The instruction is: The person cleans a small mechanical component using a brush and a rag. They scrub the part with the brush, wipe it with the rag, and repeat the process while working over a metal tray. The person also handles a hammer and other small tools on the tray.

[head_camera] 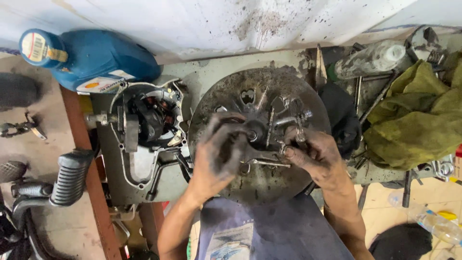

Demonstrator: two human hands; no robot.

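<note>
We are midway through working on the hub of the greasy disc [260, 144] lying on the worktop [216, 67], left hand [219, 156] curled over its centre, right hand [315, 156] pinching a small metal part [299, 126], so steady bracing matters next.

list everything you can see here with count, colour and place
metal disc: 1, grimy grey, centre of bench
small metal parts: several, silver, on the disc's middle
engine cover: 1, grey with black insides, left of disc
jug: 1, blue, top left
rag: 1, olive green, right
black cloth: 1, between disc and rag
clear bottle: 1, dirty, top right
plastic bottle: 1, clear, floor at lower right
footpeg: 1, black, lower left
left hand: 1, greasy, blurred, on disc's hub
right hand: 1, greasy, fingers on the small parts
</note>
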